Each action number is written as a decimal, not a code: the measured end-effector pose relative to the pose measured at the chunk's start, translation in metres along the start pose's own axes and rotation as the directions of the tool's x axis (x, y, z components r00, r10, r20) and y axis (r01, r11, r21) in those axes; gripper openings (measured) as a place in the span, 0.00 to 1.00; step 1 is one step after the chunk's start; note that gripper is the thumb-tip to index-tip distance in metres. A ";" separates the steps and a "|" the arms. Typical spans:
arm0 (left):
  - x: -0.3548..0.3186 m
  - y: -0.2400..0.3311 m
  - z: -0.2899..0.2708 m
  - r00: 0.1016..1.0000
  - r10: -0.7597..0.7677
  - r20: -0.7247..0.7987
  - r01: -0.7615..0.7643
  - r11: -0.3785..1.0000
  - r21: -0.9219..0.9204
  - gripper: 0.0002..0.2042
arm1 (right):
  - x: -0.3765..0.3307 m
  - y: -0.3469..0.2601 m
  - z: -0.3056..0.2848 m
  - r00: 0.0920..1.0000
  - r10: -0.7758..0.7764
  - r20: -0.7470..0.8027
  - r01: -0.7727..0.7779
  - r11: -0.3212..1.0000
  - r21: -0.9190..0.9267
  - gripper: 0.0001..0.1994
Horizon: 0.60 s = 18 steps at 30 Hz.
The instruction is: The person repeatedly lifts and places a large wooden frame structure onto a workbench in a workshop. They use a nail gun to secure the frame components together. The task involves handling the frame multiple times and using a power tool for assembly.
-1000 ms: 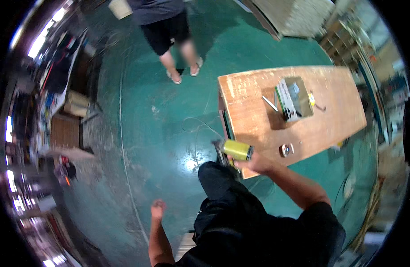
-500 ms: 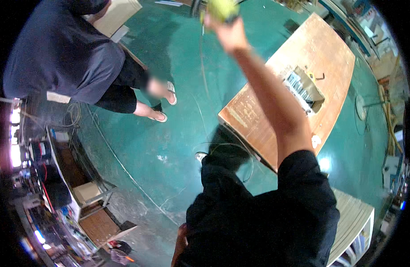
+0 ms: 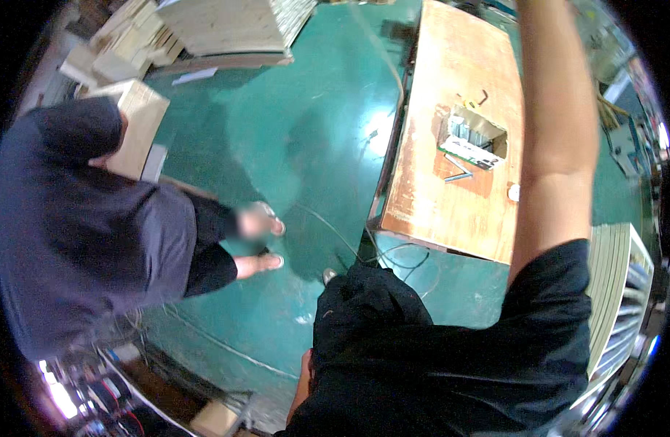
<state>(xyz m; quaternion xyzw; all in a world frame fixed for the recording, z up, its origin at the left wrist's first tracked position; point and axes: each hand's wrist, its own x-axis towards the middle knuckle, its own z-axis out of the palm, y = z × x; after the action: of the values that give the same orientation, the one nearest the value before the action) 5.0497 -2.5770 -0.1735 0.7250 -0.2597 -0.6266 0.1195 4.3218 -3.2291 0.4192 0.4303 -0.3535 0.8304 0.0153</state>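
My right forearm reaches up along the right side and leaves the picture at the top, so its hand and whatever it holds are out of sight. Low against my dark clothes, part of my left arm shows; the fingers are hidden. Beside my right arm stands a wooden-topped table. On it sit an open cardboard box of grey metal pieces and a bent metal strip. A small yellow item and a dark L-shaped hex key lie beyond the box.
At left another person stands by a pale wooden panel. Stacked boards fill the far left. A hose trails over the green floor to the table. A slatted white unit stands at my right.
My right hand, which held a blurred yellow-green object, has gone out of the top of the picture. My view has shifted, showing stacked boards and the bent metal strip.
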 end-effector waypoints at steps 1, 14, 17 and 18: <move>0.017 0.021 -0.006 1.000 0.026 0.013 -0.026 1.000 0.004 0.16 | -0.002 0.006 -0.013 0.999 0.027 -0.029 -0.027 1.000 0.015 0.25; 0.057 0.195 -0.029 0.977 -0.211 0.041 0.188 0.933 0.306 0.13 | -0.248 0.396 -0.215 0.076 0.947 -0.311 -0.678 0.278 0.681 0.12; 0.043 0.221 -0.021 0.949 -0.314 -0.017 0.303 0.900 0.314 0.12 | -0.278 0.471 -0.246 -0.139 0.897 -0.420 -0.691 0.217 0.690 0.15; 0.038 0.225 -0.020 0.939 -0.341 -0.029 0.333 0.889 0.314 0.12 | -0.291 0.490 -0.259 -0.014 0.907 -0.421 -0.716 0.285 0.638 0.15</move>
<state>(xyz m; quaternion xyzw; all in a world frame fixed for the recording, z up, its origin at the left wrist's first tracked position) 5.0207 -2.7888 -0.0900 0.7601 -0.2280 -0.5982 -0.1115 4.1610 -3.3601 -0.1709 -0.2433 -0.3925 0.7995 -0.3842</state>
